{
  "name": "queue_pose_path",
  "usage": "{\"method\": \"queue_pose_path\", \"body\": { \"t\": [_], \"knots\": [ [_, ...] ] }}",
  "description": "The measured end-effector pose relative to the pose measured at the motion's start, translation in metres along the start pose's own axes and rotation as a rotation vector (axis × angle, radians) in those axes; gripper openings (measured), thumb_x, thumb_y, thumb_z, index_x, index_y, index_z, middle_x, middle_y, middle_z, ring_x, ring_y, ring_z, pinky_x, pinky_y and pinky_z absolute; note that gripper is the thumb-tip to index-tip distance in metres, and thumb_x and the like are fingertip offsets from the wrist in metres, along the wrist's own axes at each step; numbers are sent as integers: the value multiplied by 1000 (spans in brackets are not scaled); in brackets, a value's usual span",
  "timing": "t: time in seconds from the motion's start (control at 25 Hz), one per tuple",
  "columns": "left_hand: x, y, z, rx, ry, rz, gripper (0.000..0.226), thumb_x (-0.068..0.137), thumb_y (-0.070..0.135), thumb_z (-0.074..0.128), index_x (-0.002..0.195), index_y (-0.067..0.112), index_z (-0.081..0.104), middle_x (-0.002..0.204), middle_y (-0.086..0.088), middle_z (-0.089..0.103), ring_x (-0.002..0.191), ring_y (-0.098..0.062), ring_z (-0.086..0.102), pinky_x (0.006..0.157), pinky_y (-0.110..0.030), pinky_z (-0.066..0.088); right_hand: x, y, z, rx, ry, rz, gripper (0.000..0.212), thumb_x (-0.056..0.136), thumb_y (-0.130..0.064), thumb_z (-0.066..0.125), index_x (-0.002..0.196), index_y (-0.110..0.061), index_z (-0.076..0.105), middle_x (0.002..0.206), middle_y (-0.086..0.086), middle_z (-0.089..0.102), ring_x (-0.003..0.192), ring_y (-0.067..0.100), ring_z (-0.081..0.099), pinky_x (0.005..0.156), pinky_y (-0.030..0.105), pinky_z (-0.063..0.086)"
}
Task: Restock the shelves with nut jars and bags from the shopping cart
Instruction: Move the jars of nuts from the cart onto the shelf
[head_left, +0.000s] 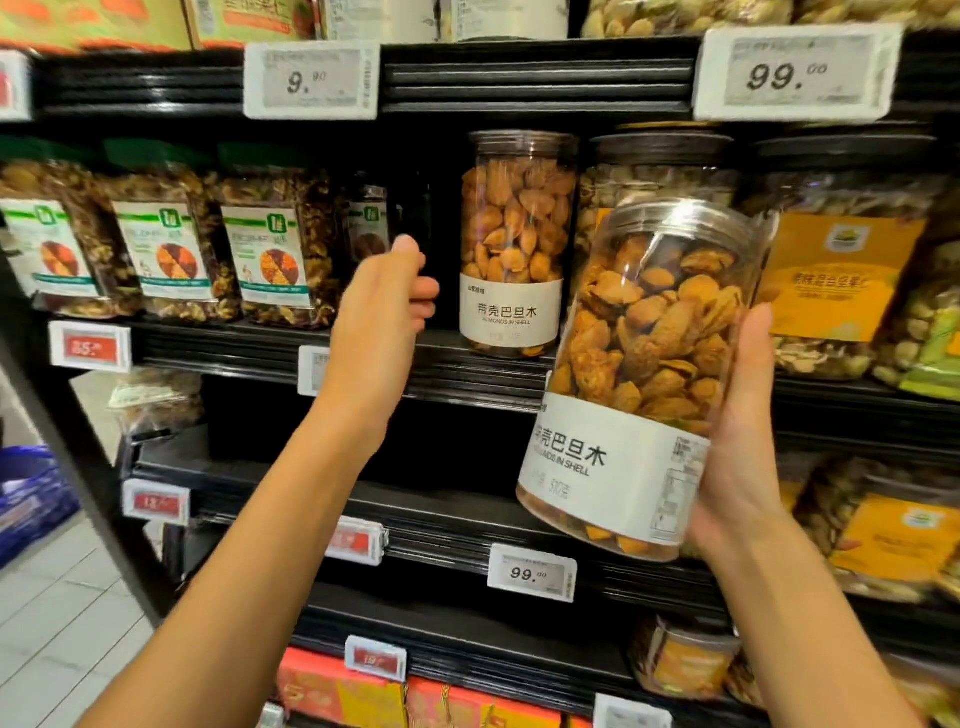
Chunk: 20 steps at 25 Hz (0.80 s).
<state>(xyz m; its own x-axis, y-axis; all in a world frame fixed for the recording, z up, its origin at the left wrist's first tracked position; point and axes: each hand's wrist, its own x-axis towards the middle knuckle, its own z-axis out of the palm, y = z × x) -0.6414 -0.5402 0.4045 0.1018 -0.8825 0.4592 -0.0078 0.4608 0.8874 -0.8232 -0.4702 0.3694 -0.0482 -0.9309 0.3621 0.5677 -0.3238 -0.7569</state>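
The right hand (743, 457) grips a tilted almond jar (649, 364) by its side, in front of the shelf (467, 366). The left hand (384, 306) holds nothing, fingers loosely curled, just left of a second almond jar (517, 244) standing upright at the shelf's front edge.

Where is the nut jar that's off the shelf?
Head view, right side: the held jar leans in the right hand, in front of the shelves, just right of and below the shelf jar.

Bare left hand (387, 304), bare right hand (740, 441)
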Motion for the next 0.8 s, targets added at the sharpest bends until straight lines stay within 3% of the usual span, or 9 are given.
{"method": "queue_pose_path", "body": {
  "t": [0.08, 0.16, 0.2, 0.32, 0.4, 0.48, 0.56, 0.68, 0.8],
  "knots": [
    [-38, 3, -2, -47, -280, -72, 52, 72, 71, 46, 106, 33, 57, 100, 12, 67, 105, -11, 63, 86, -26, 50, 6, 2, 19, -55, -72, -7, 66, 89, -64, 21, 123, -20, 59, 125, 6, 64, 116, 22, 60, 92, 34, 52],
    [-57, 2, 2, -68, -411, -76, 81, 54, 76, 64, 121, 32, 49, 103, 19, 66, 113, -5, 59, 89, -20, 49, 11, 10, 36, -122, -114, 0, 69, 90, -63, 25, 129, -14, 54, 126, 9, 63, 117, 24, 59, 97, 38, 49],
    [-63, 0, 1, -61, -437, -22, 83, 57, 68, 69, 127, 31, 45, 106, 20, 66, 112, -2, 59, 86, -15, 49, 13, 14, 43, -152, -110, 0, 68, 89, -63, 29, 128, -13, 54, 123, 9, 64, 114, 24, 61, 96, 39, 50],
    [-68, -4, -13, -95, -342, 44, 75, 67, 37, 79, 131, 24, 43, 113, 10, 66, 102, -3, 64, 78, -16, 52, 21, 22, 69, -314, -39, 3, 70, 81, -69, 39, 125, -17, 57, 120, 6, 66, 111, 22, 63, 96, 42, 50],
    [-59, -6, -26, -126, -241, 24, 66, 69, 32, 74, 128, 19, 47, 113, 3, 66, 98, -8, 67, 76, -19, 54, 22, 33, 82, -489, 67, -47, 73, 78, -74, 39, 126, -21, 54, 124, 2, 61, 115, 19, 59, 101, 44, 45],
    [-43, -3, -40, -203, -235, -26, 61, 72, 31, 71, 126, 13, 51, 114, -6, 67, 97, -17, 69, 75, -26, 57, 12, 48, 84, -643, 205, -218, 56, 79, -70, 36, 116, -32, 54, 120, -5, 58, 112, 12, 56, 100, 44, 44],
    [-17, -1, -56, -231, -231, -45, 63, 73, 31, 75, 127, 10, 50, 114, -12, 67, 98, -22, 69, 80, -33, 57, -1, 63, 94, -681, 183, -356, 44, 78, -67, 35, 104, -40, 58, 115, -10, 60, 110, 7, 57, 98, 41, 46],
    [7, -1, -67, -157, -231, 6, 65, 76, 37, 68, 131, 13, 45, 119, -7, 64, 103, -17, 66, 89, -34, 54, 5, 67, 113, -706, 49, -252, 41, 74, -72, 35, 97, -50, 61, 120, -15, 63, 117, 0, 55, 103, 30, 43],
    [25, -8, -79, -35, -324, -19, 57, 93, 55, 38, 138, 20, 40, 133, 2, 55, 119, -10, 55, 104, -35, 42, 26, 61, 126, -725, 27, -197, 39, 81, -64, 33, 81, -49, 68, 99, -26, 69, 98, -7, 63, 86, 16, 50]
  ]
}}
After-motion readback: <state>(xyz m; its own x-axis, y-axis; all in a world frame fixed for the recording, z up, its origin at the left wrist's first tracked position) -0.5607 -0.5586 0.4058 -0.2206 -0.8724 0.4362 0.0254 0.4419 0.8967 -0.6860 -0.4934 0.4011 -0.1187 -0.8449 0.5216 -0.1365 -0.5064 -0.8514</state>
